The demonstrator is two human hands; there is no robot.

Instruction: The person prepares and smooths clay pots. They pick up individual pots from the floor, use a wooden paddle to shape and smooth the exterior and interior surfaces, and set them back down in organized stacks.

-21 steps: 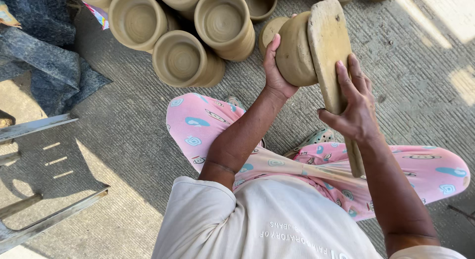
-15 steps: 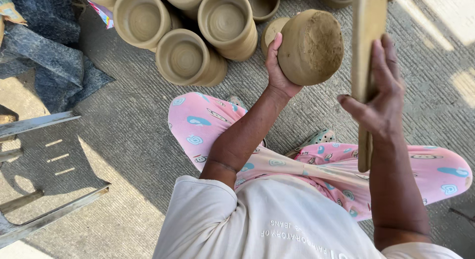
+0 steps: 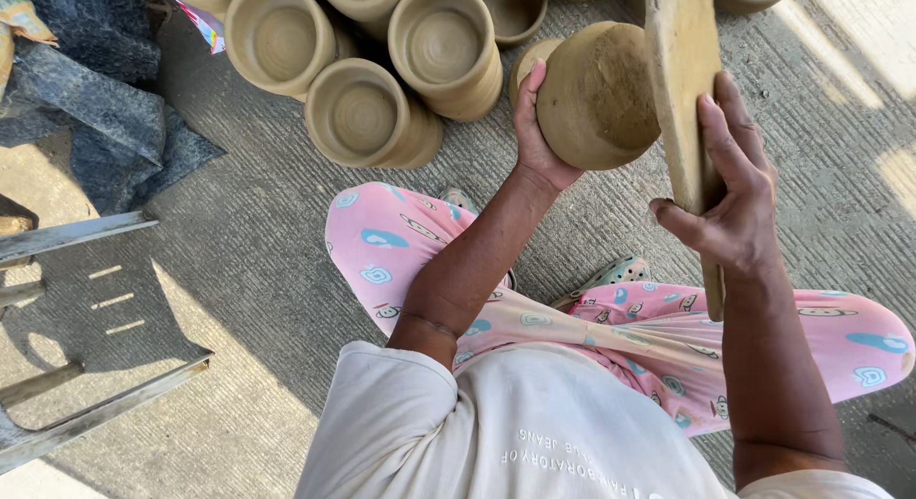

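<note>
Paddle (image 3: 683, 89) upright in right hand (image 3: 730, 198), left hand (image 3: 536, 127) cupping sideways clay pot (image 3: 596, 93)

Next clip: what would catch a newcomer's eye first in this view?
The round unfired clay pot, upper centre, held up in the left hand with its rough base towards the camera. Right beside it, the right hand grips a flat wooden paddle whose face meets the pot's edge. Behind, a cluster of open-mouthed clay pots lies on the concrete floor, above the pink patterned trousers.
</note>
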